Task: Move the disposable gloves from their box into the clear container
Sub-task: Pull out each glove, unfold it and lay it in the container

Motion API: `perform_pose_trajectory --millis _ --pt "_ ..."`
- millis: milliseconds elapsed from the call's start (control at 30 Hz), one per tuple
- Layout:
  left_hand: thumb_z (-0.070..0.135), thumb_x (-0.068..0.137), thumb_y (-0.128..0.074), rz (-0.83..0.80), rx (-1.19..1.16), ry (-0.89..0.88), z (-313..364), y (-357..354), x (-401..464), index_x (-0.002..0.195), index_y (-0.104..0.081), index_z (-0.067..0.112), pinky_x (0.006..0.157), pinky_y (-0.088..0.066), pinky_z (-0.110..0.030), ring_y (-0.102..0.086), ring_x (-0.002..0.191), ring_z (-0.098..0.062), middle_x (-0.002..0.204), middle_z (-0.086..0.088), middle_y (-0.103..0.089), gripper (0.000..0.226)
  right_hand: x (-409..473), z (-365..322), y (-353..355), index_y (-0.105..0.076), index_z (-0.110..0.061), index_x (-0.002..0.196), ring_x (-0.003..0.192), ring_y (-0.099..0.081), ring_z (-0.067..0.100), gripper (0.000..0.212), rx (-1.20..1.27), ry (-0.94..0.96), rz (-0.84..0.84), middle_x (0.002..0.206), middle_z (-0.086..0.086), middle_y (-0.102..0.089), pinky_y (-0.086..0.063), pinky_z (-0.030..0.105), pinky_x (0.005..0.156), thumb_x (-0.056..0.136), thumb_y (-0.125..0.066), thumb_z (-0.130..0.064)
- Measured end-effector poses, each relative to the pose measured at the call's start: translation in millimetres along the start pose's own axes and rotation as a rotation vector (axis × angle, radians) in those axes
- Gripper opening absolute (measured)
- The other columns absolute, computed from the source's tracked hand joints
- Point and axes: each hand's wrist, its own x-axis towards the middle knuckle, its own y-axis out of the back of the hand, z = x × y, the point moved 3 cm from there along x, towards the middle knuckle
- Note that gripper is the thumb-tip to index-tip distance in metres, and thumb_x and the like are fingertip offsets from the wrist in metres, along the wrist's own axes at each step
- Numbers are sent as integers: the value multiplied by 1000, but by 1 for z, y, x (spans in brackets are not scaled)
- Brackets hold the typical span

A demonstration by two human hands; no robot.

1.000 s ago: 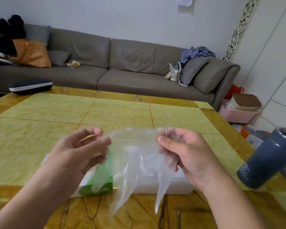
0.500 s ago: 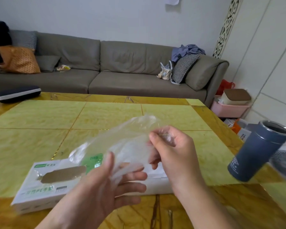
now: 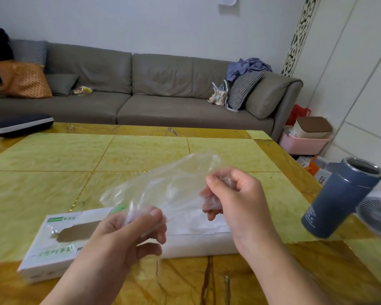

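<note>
Both hands are working it now, the left hand (image 3: 128, 234) and right hand (image 3: 235, 201) each pinching the clear glove (image 3: 163, 186) above the box (image 3: 59, 241), and it is wanting gathering small before going into any container.

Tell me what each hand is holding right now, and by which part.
Both hold one clear disposable glove above the box. The left hand pinches its lower-left end, the right hand its upper-right end; cuff or fingers cannot be told.
</note>
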Motion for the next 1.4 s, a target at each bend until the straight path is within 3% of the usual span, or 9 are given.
perform_pose_trajectory --millis 300,400,533,700,900,1033,1200,1333,1400 --pt "57 63 -82 125 248 -48 9 -6 -1 65 -62 8 56 -45 -34 -51 60 -25 68 -17 -56 53 33 13 47 -66 -2 93 48 -51 22 9 -107 -106 47 61 11 -63 -43 29 43 101 -66 -6" --pt "53 83 -76 276 569 -301 22 -20 -15 70 -61 11 53 -36 -25 -45 50 -16 57 -3 -54 47 35 22 51 -65 -5 91 46 -53 19 10 -238 -159 24 60 7 -65 -41 28 42 100 -65 -8" --pt "43 94 -62 58 1052 -670 35 -76 -21 107 -67 36 72 -44 -10 -60 92 -4 96 19 -62 15 34 28 50 -65 1 86 47 -53 17 15 -375 -191 -30 60 8 -67 -40 30 45 97 -63 -10" --pt "55 104 -37 -15 1512 -387 -3 -84 29 153 -27 37 97 -41 -24 -38 128 -9 139 14 -35 53 37 31 54 -67 -1 92 41 -54 14 16 -538 -229 -21 68 11 -74 -38 23 43 96 -64 -15" --pt "66 99 -44 -82 1649 -108 -12 -69 48 160 -13 40 97 -52 -33 -55 122 -14 136 7 -51 73 45 34 66 -66 0 91 45 -49 12 16 -773 -222 -36 81 12 -77 -37 21 44 90 -62 -16" --pt "71 94 -51 -120 1719 -30 -9 -72 55 159 -19 41 93 -52 -31 -58 119 -13 137 7 -53 79 45 33 66 -63 -1 89 55 -44 20 9 -944 -206 -36 92 15 -76 -34 32 52 86 -58 -8" --pt "75 86 -60 -142 1776 82 -7 -73 69 151 -37 43 85 -55 -32 -64 95 -12 136 10 -59 77 37 27 62 -57 -16 96 75 -68 23 9 -1171 -199 -90 87 2 -66 -49 36 58 90 -59 -10" --pt "69 86 -64 -170 1807 129 -16 -73 79 138 -49 39 76 -52 -29 -63 89 -13 110 12 -60 62 30 18 54 -36 -12 148 86 -64 20 67 -1328 -119 -86 110 2 -61 -50 29 61 91 -72 -14" --pt "66 86 -66 -169 1806 131 -19 -73 82 135 -51 39 78 -51 -30 -65 101 -14 119 12 -62 59 27 9 42 -37 -19 144 101 -59 19 70 -1326 106 -127 123 0 -53 -53 28 76 87 -77 -7"
